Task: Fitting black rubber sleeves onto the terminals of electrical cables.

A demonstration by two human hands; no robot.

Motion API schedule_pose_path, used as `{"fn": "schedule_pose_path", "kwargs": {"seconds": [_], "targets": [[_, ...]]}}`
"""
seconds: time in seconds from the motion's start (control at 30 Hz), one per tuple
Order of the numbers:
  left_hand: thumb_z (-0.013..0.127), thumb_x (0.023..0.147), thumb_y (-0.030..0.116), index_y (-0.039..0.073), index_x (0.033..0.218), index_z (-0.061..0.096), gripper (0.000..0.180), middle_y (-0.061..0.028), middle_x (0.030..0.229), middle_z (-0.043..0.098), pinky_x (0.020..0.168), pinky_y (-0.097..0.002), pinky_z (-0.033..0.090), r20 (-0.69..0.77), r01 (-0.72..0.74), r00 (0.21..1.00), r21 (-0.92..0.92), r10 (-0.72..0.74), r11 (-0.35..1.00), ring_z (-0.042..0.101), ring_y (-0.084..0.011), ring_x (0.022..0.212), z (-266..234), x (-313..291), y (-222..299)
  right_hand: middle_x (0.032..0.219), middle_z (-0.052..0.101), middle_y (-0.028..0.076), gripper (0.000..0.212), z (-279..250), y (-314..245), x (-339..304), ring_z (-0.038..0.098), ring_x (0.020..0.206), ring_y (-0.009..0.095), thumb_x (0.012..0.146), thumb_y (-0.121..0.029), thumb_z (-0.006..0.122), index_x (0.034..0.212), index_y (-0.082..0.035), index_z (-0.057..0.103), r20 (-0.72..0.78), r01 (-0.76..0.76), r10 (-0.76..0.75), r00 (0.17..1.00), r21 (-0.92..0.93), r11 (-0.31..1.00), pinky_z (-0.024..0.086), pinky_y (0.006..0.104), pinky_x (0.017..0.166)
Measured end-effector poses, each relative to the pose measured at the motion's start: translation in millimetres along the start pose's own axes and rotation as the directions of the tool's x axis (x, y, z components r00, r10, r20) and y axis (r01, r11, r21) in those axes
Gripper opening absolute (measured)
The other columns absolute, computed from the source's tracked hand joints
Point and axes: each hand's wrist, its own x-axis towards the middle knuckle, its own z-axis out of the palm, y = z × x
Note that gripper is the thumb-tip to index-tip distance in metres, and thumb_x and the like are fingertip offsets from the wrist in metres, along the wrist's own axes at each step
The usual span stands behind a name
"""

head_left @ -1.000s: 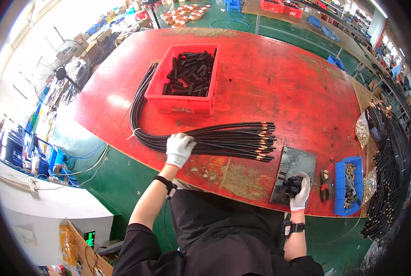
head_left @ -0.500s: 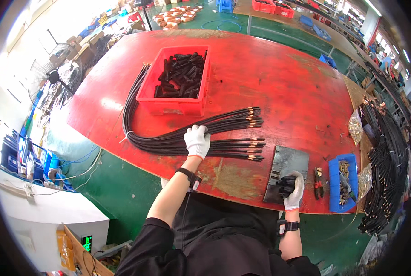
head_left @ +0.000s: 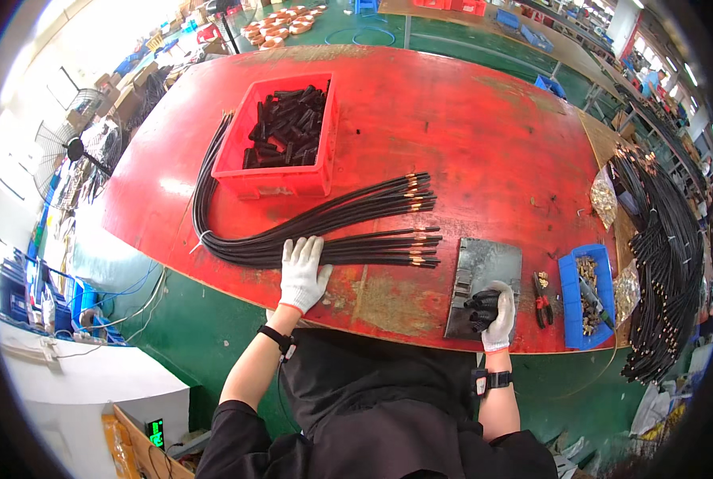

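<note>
Hand (L) (head_left: 304, 275) flat on cables (head_left: 352, 252), R hand (head_left: 500, 322) curled rnd blk pcs (head_left: 481, 304).

White-gloved hands (head_left: 301, 275), black sleeves (head_left: 235, 435)

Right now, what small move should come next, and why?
I'd probably have the left-hand grip close on one black cable of the lower group: it lies spread over those cables, whose copper ends are bare, while the right-hand grip already holds a few black pieces.
</note>
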Motion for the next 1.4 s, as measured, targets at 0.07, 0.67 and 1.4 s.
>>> {"fn": "schedule_pose_path", "kwargs": {"seconds": [0.07, 0.67, 1.4], "targets": [[0.076, 0.088, 0.026, -0.001, 0.149, 0.054, 0.07, -0.0216, 0.149, 0.058, 0.127, -0.061, 0.027, 0.011, 0.011, 1.0, -0.011, -0.011, 1.0, 0.05, -0.0415, 0.141, -3, -6, 0, 0.101, 0.068, 0.008, 0.041, 0, -2, 1, 0.07, 0.089, 0.018, 0.112, -0.038, 0.044, 0.121, -0.003, 0.064, 0.014, 0.05, -0.049, 0.999, -0.073, 0.996, 0.058, 0.034, 0.082], [0.074, 0.088, 0.043, -0.002, 0.152, 0.05, 0.082, -0.0261, 0.156, 0.051, 0.126, -0.0574, 0.029, 0.156, -0.109, 0.982, 0.011, 0.106, 0.994, 0.048, -0.0427, 0.142, 11, 31, 20, 0.105, 0.069, 0.008, 0.042, 0, 4, 4, 0.071, 0.092, 0.019, 0.113, -0.038, 0.045, 0.125, -0.003, 0.063, 0.035, 0.099, -0.097, 0.995, -0.064, 0.993, 0.058, 0.0334, 0.082], [0.073, 0.091, 0.035, 0.02, 0.147, 0.061, 0.06, -0.0194, 0.156, 0.052, 0.123, -0.0685, 0.028, 0.235, -0.339, 0.907, -0.087, 0.35, 0.937, 0.047, -0.0471, 0.143, 8, 48, 41, 0.111, 0.068, 0.009, 0.041, 13, -22, 0, 0.065, 0.101, 0.017, 0.113, -0.033, 0.045, 0.121, 0.001, 0.066, 0.027, 0.008, -0.008, 1.0, -0.011, 1.0, 0.05, 0.0338, 0.096]]}}
